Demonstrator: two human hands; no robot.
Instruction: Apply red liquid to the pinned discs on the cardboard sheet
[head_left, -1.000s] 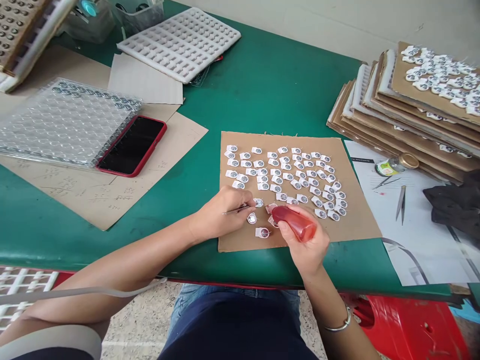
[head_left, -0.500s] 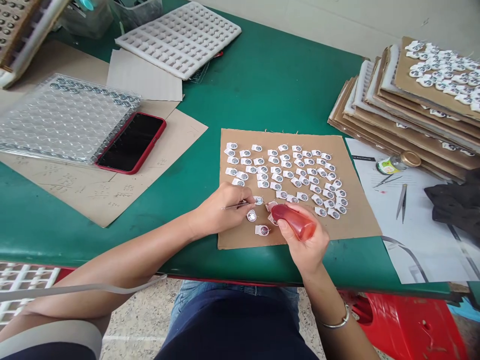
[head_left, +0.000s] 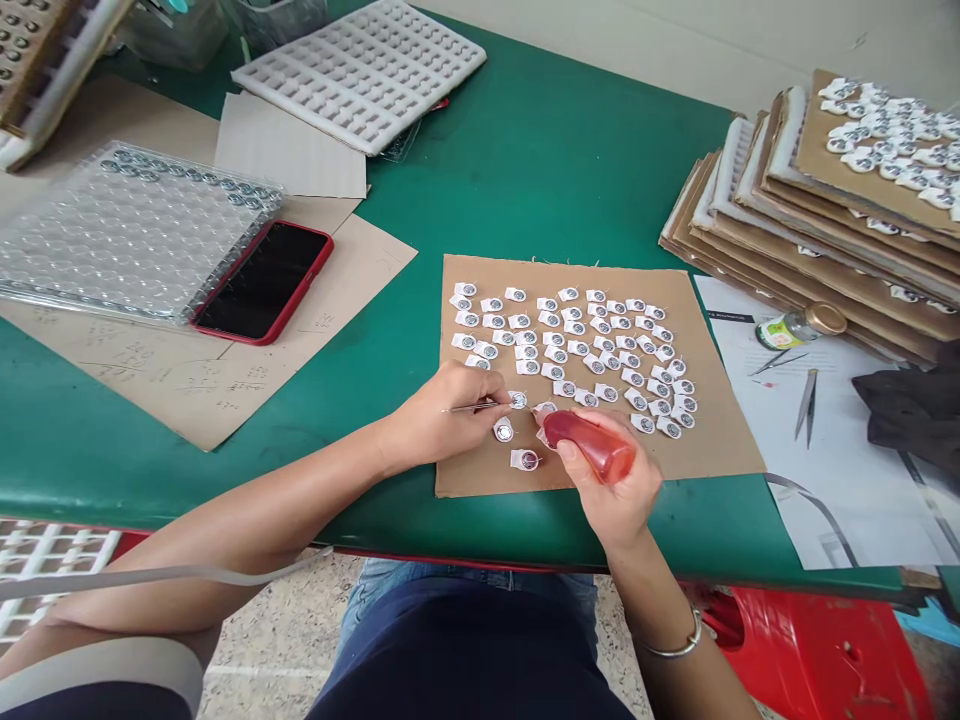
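My left hand (head_left: pixel 457 410) pinches thin metal tweezers (head_left: pixel 474 407), their tip beside a small white tabbed piece with a round face (head_left: pixel 517 399). In my right hand (head_left: pixel 619 490) is a squeeze bottle of red liquid (head_left: pixel 589 443), tilted with its nozzle end toward the pieces between my hands. The bottle partly covers one or two of them. Several such pieces lie in loose rows on a brown cardboard sheet (head_left: pixel 720 445). Two more, a white piece (head_left: pixel 503 429) and a pinkish piece (head_left: pixel 526 460), sit near the front edge of the cardboard.
Stacked cardboard and foam trays (head_left: pixel 750 200) stand at the right. Near them are a small glass jar (head_left: pixel 799 326), more tweezers (head_left: pixel 806 405) and a black cloth (head_left: pixel 911 405) on paper. Leftward lie a red-cased phone (head_left: pixel 262 285), a clear plastic tray (head_left: pixel 135 240) and a white tray (head_left: pixel 360 75).
Both hands keep almost the same place, still holding the tweezers and the bottle. The whole view has shifted very slightly.
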